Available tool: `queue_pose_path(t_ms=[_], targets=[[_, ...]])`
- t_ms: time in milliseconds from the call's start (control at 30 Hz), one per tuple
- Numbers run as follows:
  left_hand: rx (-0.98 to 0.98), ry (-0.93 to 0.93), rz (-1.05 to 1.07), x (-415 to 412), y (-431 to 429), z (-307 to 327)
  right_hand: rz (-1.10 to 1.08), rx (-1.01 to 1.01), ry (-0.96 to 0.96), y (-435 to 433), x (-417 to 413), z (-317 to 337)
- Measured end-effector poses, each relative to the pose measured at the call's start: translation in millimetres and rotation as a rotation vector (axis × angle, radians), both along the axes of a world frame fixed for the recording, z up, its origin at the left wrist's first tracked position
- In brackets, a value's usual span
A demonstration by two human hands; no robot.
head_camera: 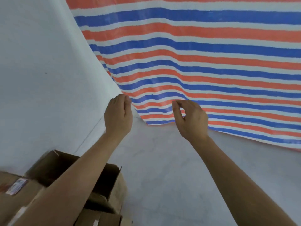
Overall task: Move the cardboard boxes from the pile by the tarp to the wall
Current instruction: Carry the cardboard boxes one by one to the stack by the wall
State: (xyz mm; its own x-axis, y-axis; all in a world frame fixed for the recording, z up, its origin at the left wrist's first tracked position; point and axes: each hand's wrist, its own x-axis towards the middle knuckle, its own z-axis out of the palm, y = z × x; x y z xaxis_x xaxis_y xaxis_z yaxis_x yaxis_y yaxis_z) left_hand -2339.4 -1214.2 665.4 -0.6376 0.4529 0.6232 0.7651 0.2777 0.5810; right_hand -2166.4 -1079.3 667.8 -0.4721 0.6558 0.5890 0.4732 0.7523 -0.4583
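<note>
Brown cardboard boxes fill the lower left corner beside the white wall (40,70). One open-topped box (107,180) stands there, and a box with a printed label (16,188) lies left of it under my left forearm. My left hand (118,115) hovers above the floor near the corner where the tarp meets the wall, its fingers curled loosely and holding nothing. My right hand (191,119) is raised in front of the tarp, with thumb and fingers apart and empty. The red, white and blue striped tarp (211,62) hangs across the upper right.
Bare grey concrete floor (171,168) stretches between the boxes and the tarp's lower edge. The tarp's hem lies on the floor at right. A seam runs along the base of the wall.
</note>
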Motion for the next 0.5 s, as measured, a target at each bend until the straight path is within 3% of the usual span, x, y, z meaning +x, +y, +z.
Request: queue_pose_path(t_ms=[133,333,500], targets=[[0.033,-0.069,-0.26,66,105,-18,-0.181,0.01,-0.003,81,101,-8],[-0.019,0.031,-0.416,125,244,-23,-0.423,-0.039,0.072,185,187,-30],[0.022,-0.024,-0.61,177,393,-40,-0.597,-0.039,-0.052,275,246,-46]])
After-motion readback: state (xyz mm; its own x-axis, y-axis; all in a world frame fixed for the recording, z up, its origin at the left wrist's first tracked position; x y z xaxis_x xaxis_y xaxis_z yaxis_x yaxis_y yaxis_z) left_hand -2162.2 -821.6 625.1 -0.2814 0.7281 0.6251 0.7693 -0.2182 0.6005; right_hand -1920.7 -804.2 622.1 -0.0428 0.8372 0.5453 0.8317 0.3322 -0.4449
